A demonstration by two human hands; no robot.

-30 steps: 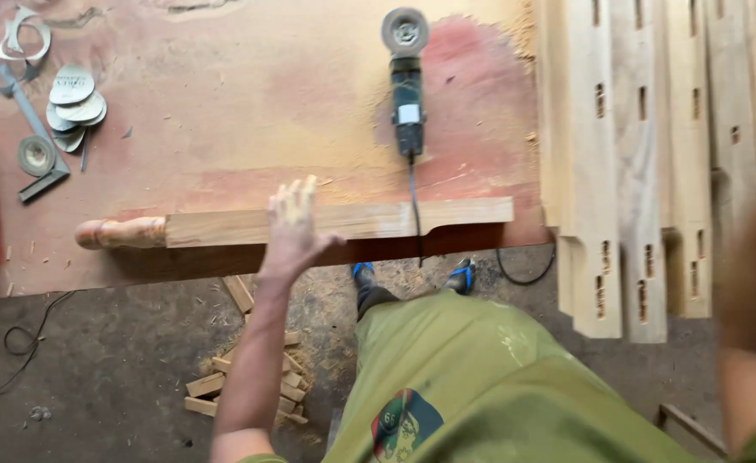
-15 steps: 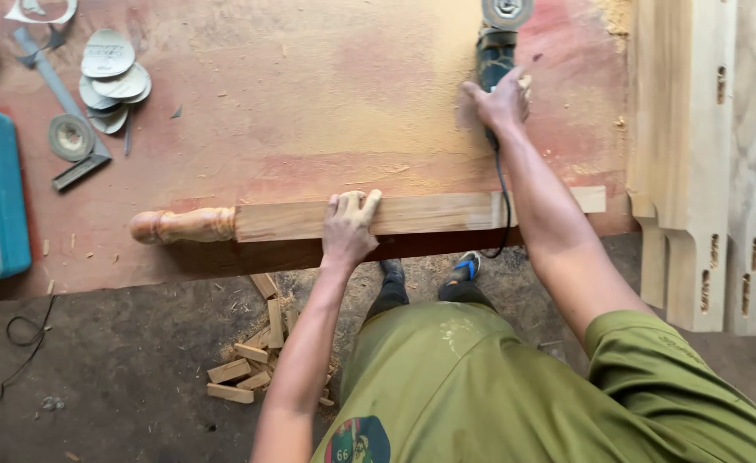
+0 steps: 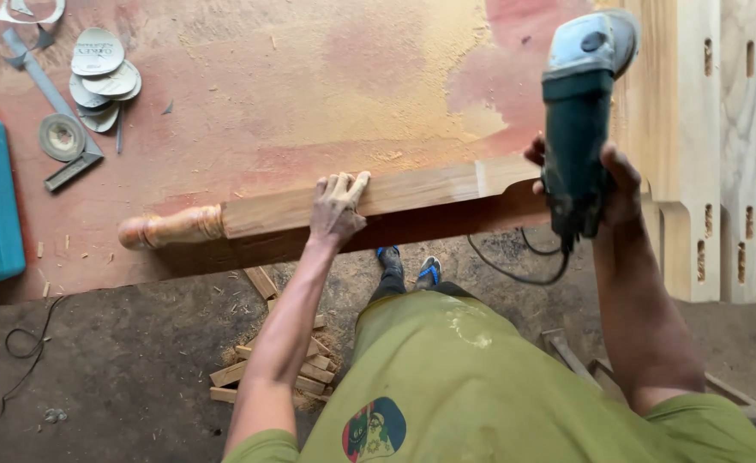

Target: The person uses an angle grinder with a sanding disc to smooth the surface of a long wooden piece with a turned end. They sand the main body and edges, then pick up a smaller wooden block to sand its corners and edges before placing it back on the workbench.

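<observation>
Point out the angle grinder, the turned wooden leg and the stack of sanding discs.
angle grinder [image 3: 577, 129]: head view, on its green body.
turned wooden leg [image 3: 412, 190]: head view, on its flat face.
sanding discs [image 3: 102, 79]: head view, on the stack's middle.

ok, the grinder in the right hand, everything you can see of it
The grinder is a dark green angle grinder with a grey gear head and round guard at its top end; the disc itself is hidden. The right hand grips the lower body and holds it upright in the air, above the right end of the post, touching nothing else. A black cord hangs from its base and loops down toward the floor.
</observation>
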